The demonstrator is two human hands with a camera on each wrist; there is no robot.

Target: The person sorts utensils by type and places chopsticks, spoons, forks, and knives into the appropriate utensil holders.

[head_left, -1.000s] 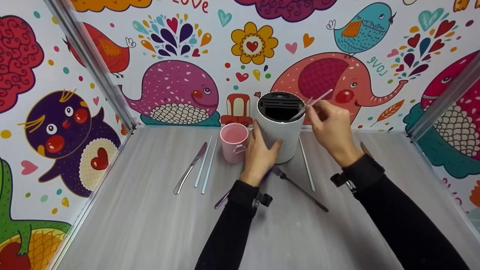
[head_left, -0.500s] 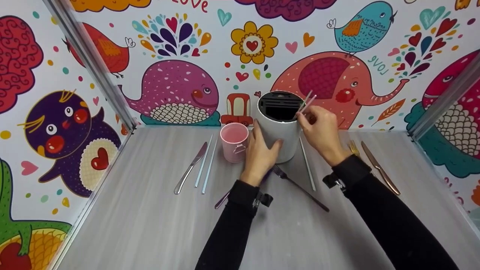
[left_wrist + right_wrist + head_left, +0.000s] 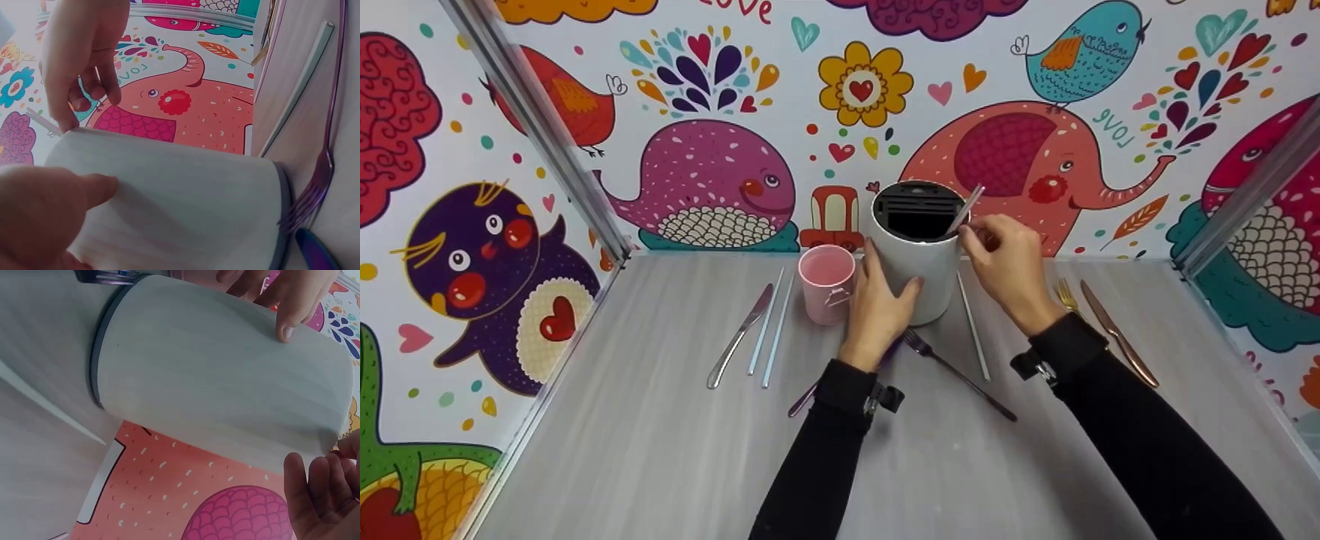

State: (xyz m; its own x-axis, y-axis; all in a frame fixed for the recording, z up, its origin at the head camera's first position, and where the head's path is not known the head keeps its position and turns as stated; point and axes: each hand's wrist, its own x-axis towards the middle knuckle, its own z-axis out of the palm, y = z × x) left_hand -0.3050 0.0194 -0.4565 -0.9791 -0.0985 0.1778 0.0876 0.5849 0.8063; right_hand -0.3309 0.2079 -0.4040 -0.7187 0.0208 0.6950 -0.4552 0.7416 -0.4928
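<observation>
A tall pale grey utensil holder (image 3: pixel 921 270) with a black slotted insert stands upright near the back wall. My left hand (image 3: pixel 879 311) grips its left side, thumb across the front. My right hand (image 3: pixel 1006 259) is at the right of the rim, thumb and index finger pinching the pale pink chopsticks (image 3: pixel 969 206), which lean in the opening with their upper ends sticking out. In the left wrist view, one chopstick (image 3: pixel 42 121) shows beyond the rim beside the right fingertips. The right wrist view shows the left thumb on the holder's side; the chopsticks are hidden there.
A pink cup (image 3: pixel 827 289) stands left of the holder. A silver knife (image 3: pixel 741 337) and two light blue chopsticks (image 3: pixel 778 330) lie farther left. A dark purple fork (image 3: pixel 960 375) lies in front, another chopstick (image 3: pixel 974 330) and a copper knife (image 3: pixel 1119 334) to the right.
My right hand has moved left to the rim; the pink chopsticks, crossed and tilted outward before, now stand steeper and close together in the opening. My left hand has stayed on the holder.
</observation>
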